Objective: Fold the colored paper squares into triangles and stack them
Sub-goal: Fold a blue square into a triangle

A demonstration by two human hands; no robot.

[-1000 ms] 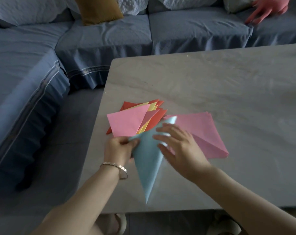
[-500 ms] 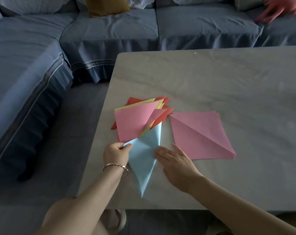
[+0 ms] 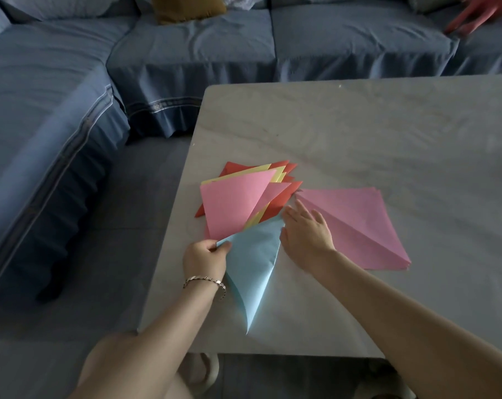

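The left grip (image 3: 208, 256) pinches the blue triangle (image 3: 255, 266); the right grip (image 3: 305, 231) lies spread beside it. A stack (image 3: 232, 208) beyond the left grip holds several triangles; pink squares (image 3: 359, 226) beside the right grip await folding.

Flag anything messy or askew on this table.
The folded stack is fanned out, not squared: pink, yellow and red corners splay apart. The blue triangle, pinched by the left hand, points off at its near edge.
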